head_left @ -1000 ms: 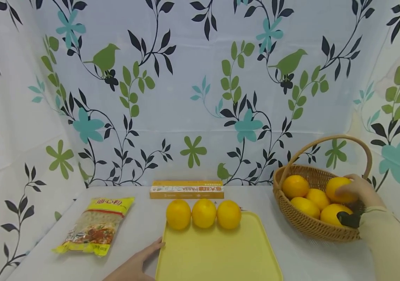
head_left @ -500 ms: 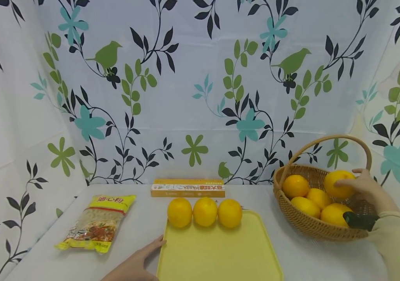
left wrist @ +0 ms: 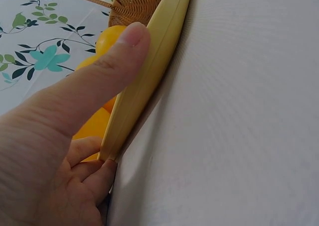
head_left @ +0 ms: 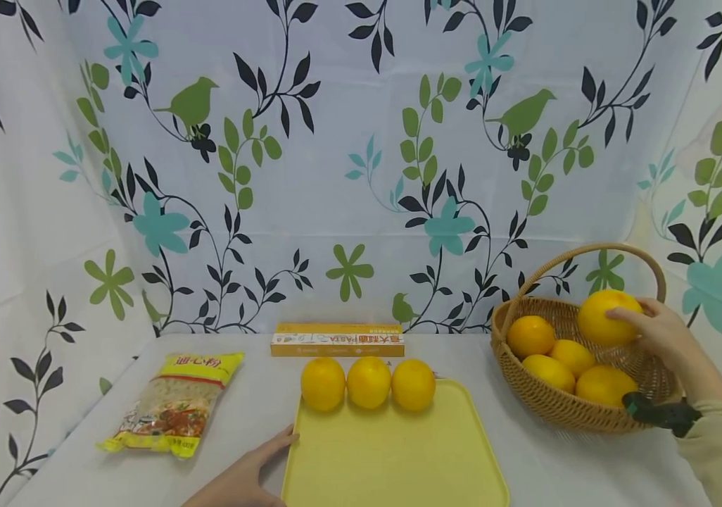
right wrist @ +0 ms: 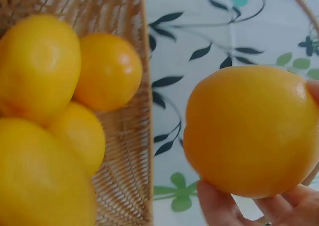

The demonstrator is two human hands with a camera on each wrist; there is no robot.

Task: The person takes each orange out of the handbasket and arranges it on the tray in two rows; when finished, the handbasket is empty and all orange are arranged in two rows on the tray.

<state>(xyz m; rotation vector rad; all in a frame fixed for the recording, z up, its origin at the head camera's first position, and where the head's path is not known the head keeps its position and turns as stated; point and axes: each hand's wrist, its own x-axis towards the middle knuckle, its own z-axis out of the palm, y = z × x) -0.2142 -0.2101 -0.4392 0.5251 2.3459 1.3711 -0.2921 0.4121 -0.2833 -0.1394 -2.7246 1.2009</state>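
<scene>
Holding an orange [head_left: 608, 317] in the right hand [head_left: 668, 336], fingers curled round its far side, just above the wicker basket [head_left: 551, 412] and below the arch of its handle [head_left: 589, 255]. The right wrist view shows the fruit clear of the basket rim, fingertips [right wrist: 219, 206] wrapped under it. Four more oranges sit inside the basket: one at the back left [head_left: 530, 336], one mid [head_left: 571, 355], two at the front [head_left: 547, 372] [head_left: 604, 385].

Left of the basket lies the yellow tray [head_left: 399, 458] flat on the white table [head_left: 557, 472]. Three oranges stand in a row on the tray's far edge [head_left: 322, 384] [head_left: 369, 382] [head_left: 413, 385], each touching the next.

The left hand [head_left: 243, 475] is at the tray's near left edge, further from the basket. The left wrist view shows the thumb [left wrist: 99, 81] over the rim and fingers tucked under it: pinching the tray edge.

Beyond the tray, left of the basket, a flat orange box [head_left: 338, 341] lies against the patterned backdrop [head_left: 336, 176]. Furthest left from the basket, a yellow noodle packet [head_left: 174, 405] lies flat on the table, well apart from the tray.
</scene>
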